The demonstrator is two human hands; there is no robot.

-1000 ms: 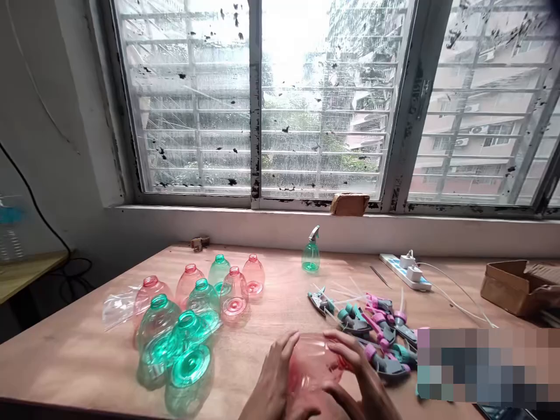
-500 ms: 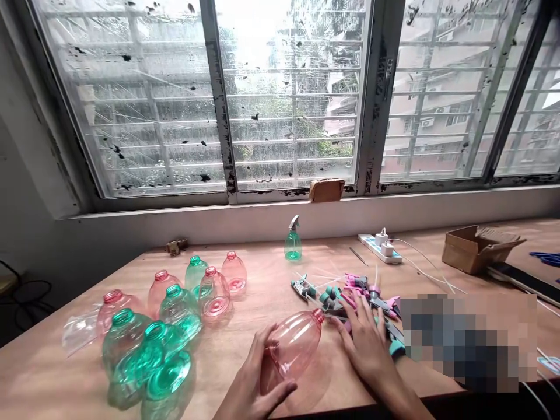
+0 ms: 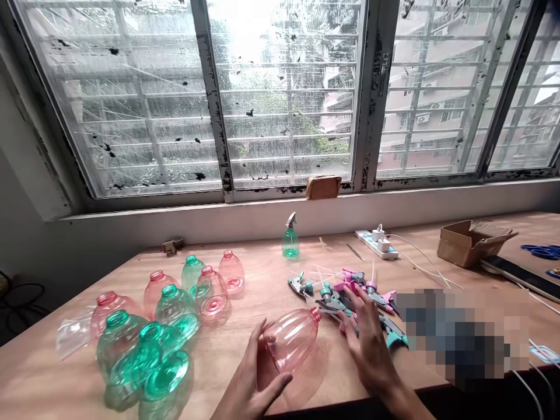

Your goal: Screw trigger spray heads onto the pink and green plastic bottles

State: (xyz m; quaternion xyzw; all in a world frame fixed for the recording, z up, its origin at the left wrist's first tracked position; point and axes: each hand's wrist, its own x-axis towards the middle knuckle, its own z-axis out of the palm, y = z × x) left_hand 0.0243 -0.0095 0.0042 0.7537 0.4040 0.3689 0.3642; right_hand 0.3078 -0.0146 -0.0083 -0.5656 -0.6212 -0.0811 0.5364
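Note:
My left hand (image 3: pixel 251 382) grips a clear pink plastic bottle (image 3: pixel 294 338) by its base. The bottle lies tilted over the wooden table (image 3: pixel 262 280), neck pointing right. My right hand (image 3: pixel 367 344) reaches with fingers spread into a pile of pink and teal spray trigger heads (image 3: pixel 350 294), touching them. I cannot make out anything held in it.
A cluster of pink and green empty bottles (image 3: pixel 166 326) lies at the left. A finished green spray bottle (image 3: pixel 290 238) stands near the window sill. A white power strip (image 3: pixel 376 244), a cardboard box (image 3: pixel 472 242) and a blurred patch occupy the right.
My right hand let go of the pink bottle and moved right onto the trigger heads. The left hand keeps the bottle, now tilted neck-right. The view shifted left and down.

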